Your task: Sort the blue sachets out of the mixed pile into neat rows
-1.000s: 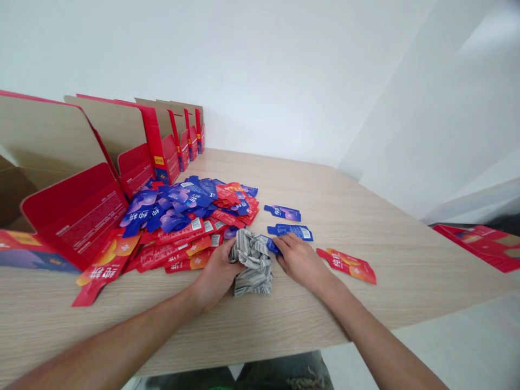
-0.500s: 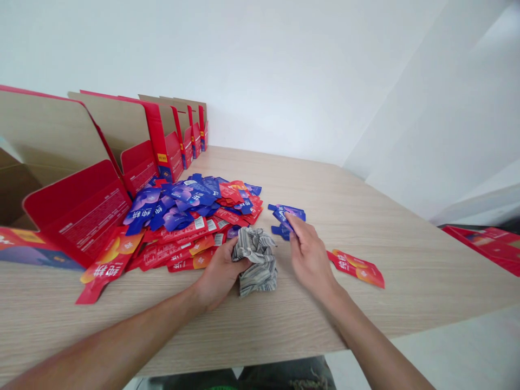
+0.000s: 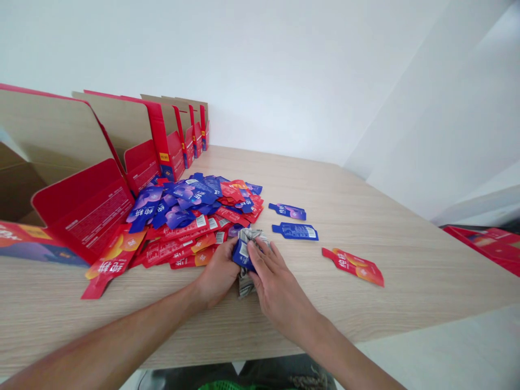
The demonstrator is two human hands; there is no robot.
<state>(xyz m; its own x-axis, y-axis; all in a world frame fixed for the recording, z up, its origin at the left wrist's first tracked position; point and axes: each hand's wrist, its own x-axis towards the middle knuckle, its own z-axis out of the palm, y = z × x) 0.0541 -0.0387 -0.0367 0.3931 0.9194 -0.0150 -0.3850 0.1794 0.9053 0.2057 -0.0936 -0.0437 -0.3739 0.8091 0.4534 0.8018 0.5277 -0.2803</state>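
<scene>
Head, 2 hands [image 3: 219, 273] [image 3: 282, 287], packet [image 3: 242, 254], cloth [image 3: 245, 287] seemingly beneath

White wall [image 3: 284, 81] behind | pale wood-grain table [image 3: 410, 265] | pale floor [image 3: 459, 346] lower right

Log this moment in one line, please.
left hand: holding striped cloth; right hand: touching blue packet on cloth; table right: two blue packets, one red packet; left: packet pile

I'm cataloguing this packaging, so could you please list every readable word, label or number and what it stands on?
"纯耕", as best I can read it: on the leftmost blue packet and the leftmost red packet.
Too small or blurred: print on the nearest box flap, the yellow box label, the held blue packet and the loose blue packet with a barcode.
</scene>
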